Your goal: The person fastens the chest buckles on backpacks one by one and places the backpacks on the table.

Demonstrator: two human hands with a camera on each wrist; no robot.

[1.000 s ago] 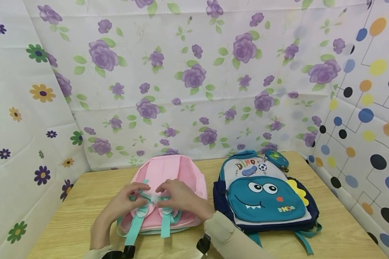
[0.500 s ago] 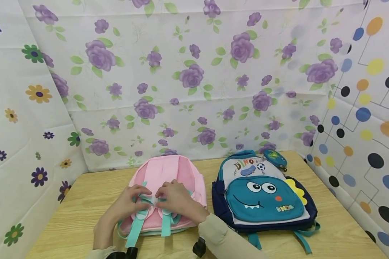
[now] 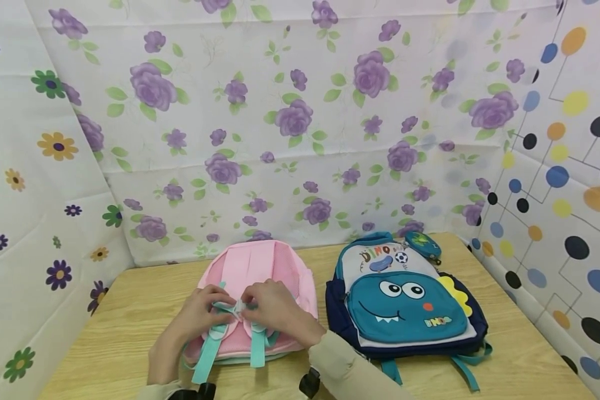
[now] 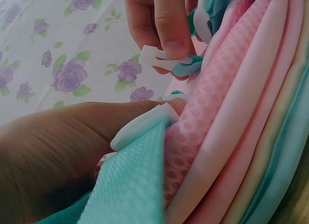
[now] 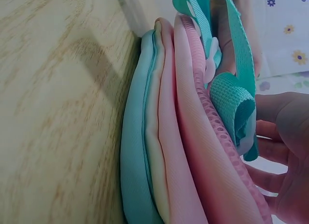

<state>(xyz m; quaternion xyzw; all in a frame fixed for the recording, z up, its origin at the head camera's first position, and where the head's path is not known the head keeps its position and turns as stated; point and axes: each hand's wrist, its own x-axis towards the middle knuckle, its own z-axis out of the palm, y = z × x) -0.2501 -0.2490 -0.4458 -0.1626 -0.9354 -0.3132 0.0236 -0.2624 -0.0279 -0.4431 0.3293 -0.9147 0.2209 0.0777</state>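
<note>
A pink backpack (image 3: pixel 252 261) lies on the table with its mesh back and shoulder straps facing up. Over its lower half, my left hand (image 3: pixel 192 316) pinches a thin teal strap (image 3: pixel 223 307) between thumb and fingers. Opposite it, my right hand (image 3: pixel 275 312) pinches a white pronged buckle (image 4: pixel 157 59) on the other strap end, the thumb lying on top. The hands nearly meet at the white plastic. Whether the buckle halves are joined cannot be told. Teal webbing (image 5: pixel 234 105) loops beside the right hand, and the left fingertips are partly hidden in the left wrist view.
A blue dinosaur backpack (image 3: pixel 410 311) lies to the right, with a small teal pouch (image 3: pixel 422 244) at its top. Two teal strap ends (image 3: pixel 207 358) hang toward the near side of the wooden table (image 3: pixel 110 333). Flowered cloth (image 3: pixel 260 139) hangs behind.
Both hands stay at the white buckle, and the right fingers have drawn in closer around it. The view has shifted slightly. The backpacks have not visibly moved on the table.
</note>
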